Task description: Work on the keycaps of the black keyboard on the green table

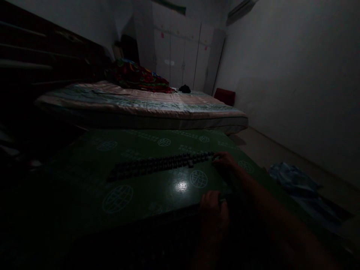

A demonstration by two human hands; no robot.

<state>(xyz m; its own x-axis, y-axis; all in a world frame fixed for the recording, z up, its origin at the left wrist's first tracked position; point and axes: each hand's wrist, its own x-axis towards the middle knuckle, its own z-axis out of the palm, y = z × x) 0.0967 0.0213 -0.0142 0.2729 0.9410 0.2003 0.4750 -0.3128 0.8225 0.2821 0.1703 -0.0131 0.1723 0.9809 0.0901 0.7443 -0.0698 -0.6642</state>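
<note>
A dimly lit bedroom, apparently in a home: a bed (168, 123) with a striped sheet (126, 95) is occupying 12 o'clock; a red patterned blanket (137, 77) is lying heaped on it at 11; a pale multi-door wardrobe (177, 52) is standing behind, at 12; a dark headboard (56, 50) is rising at 10.

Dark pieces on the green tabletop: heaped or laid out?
Laid out: the dark pieces form long rows, right hand at one end.

We have open green tabletop (157, 193) between the rows of dark keycaps (165, 163) and our left hand (214, 210). Our right hand (225, 162) blocks the rows' right end.
</note>
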